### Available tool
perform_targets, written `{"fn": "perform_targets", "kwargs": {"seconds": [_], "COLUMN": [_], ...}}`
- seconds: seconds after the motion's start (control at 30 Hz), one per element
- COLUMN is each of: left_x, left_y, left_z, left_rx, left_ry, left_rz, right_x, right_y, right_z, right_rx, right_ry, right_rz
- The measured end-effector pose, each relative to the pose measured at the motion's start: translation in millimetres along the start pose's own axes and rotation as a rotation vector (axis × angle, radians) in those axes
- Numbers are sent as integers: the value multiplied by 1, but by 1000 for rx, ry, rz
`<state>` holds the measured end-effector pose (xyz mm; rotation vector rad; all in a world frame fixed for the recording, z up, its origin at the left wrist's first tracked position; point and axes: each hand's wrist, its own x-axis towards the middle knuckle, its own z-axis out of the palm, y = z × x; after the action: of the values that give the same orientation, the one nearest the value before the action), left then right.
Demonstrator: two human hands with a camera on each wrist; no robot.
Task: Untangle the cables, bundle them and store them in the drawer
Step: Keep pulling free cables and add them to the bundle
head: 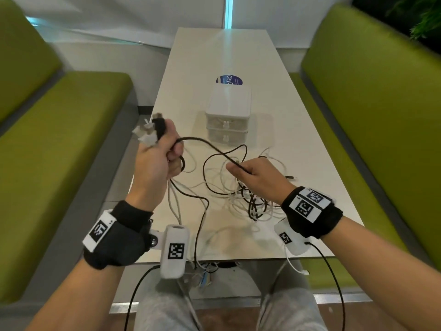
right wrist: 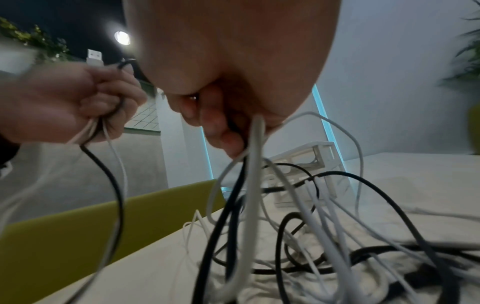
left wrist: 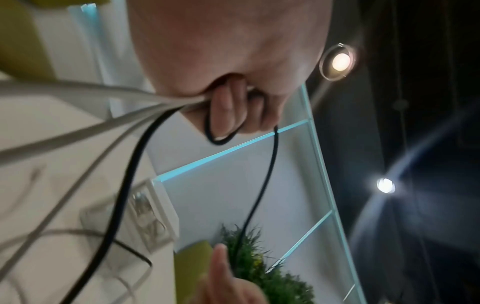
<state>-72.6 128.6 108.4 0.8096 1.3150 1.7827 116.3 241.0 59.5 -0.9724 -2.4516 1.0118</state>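
Note:
A tangle of black and white cables (head: 248, 199) lies on the white table (head: 222, 56) in front of me. My left hand (head: 157, 154) is raised above the table's left edge and grips a bunch of cable ends (head: 149, 131), white and black plugs sticking out of the fist. In the left wrist view its fingers (left wrist: 226, 111) curl round black and white cables. A black cable (head: 205, 145) runs from that fist to my right hand (head: 255, 173), which pinches it above the tangle. The right wrist view shows those fingers (right wrist: 221, 127) holding a black cable beside a white one.
A small white drawer unit (head: 228, 115) with two shut drawers stands mid-table behind the tangle; a round blue sticker (head: 229, 80) lies beyond it. Green benches (head: 59, 120) flank the table on both sides. Cables hang over the near table edge (head: 198, 261) toward my lap.

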Motion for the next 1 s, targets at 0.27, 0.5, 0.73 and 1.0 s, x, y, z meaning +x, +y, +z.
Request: {"fn": "perform_targets", "kwargs": {"seconds": [0.27, 0.5, 0.73, 1.0], "left_x": [-10, -14, -13, -3], "left_y": [-22, -30, -29, -18], "left_z": [2, 30, 29, -1], "left_rx": [528, 1197, 1323, 806], "left_ry": [103, -444, -344, -59], "left_rz": [410, 306, 257, 206], "right_x": [-3, -3, -8, -3], "right_y": [-9, -18, -15, -6], "right_z": [2, 9, 7, 6], "right_rx": [-155, -183, -203, -209], "right_ry": [-117, -126, -141, -110], "right_rz": [89, -35, -139, -162]}}
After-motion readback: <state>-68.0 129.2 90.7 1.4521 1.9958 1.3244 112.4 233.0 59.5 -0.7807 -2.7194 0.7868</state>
